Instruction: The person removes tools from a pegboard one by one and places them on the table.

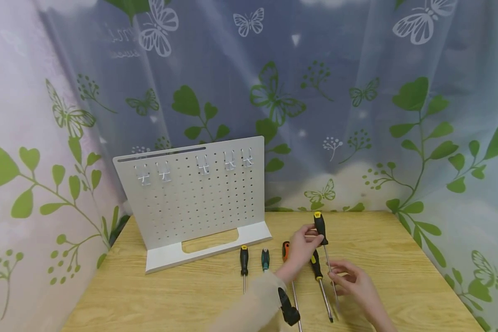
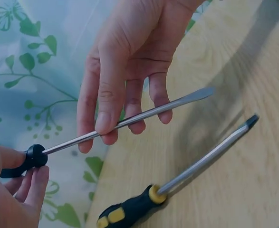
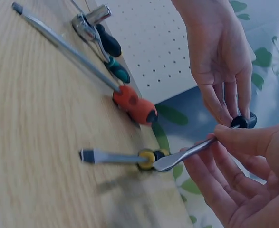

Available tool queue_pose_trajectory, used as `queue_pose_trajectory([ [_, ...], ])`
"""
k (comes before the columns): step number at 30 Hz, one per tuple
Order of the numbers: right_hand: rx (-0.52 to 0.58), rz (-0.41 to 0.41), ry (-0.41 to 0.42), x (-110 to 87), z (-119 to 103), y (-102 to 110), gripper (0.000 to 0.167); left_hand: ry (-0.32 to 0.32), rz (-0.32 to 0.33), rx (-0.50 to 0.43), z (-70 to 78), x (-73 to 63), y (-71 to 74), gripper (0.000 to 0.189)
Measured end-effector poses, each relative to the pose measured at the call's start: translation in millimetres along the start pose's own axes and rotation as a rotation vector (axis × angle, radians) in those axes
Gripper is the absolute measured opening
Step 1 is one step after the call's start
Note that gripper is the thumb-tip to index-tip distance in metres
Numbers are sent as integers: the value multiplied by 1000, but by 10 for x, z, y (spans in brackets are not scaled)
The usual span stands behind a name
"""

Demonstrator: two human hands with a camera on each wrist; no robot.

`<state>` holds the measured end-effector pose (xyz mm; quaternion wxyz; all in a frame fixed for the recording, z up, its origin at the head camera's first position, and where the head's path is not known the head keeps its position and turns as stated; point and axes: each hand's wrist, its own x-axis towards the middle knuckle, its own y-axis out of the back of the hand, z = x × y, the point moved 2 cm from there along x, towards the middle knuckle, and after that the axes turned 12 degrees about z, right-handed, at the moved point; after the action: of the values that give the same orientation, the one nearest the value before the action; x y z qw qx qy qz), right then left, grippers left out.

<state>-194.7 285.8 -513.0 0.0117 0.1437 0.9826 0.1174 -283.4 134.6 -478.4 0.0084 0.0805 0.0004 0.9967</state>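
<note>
Both hands hold one slotted screwdriver [image 1: 320,228], lifted above the table and tilted. Its black, yellow-capped handle is gripped by my left hand [image 1: 299,251] between thumb and fingers. My right hand [image 1: 357,287] pinches the bare metal shaft [image 2: 144,115] between thumb and fingers, with the flat tip [image 3: 167,162] sticking out past them. Under the hands lies a second flat-tipped screwdriver [image 2: 134,207] with a black and yellow handle. Beside that one, to the left, is a screwdriver with an orange handle [image 3: 134,104], partly covered by the left forearm in the head view.
A white pegboard [image 1: 199,198] on a flat base stands at the back left, with several clear hooks [image 1: 203,165] along its upper part. In front lie a ratchet with a teal handle [image 1: 265,259] and another black-handled tool [image 1: 244,261]. A patterned curtain [image 1: 340,138] surrounds the wooden table [image 1: 120,299].
</note>
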Motion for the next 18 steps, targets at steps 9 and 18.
queue_pose_trajectory([
  [9,-43,16,-60,-48,86,210,42,13,-8,41,7,-135,-197,38],
  [18,-67,43,-90,-71,164,296,42,44,-58,31,-91,-217,-323,37],
])
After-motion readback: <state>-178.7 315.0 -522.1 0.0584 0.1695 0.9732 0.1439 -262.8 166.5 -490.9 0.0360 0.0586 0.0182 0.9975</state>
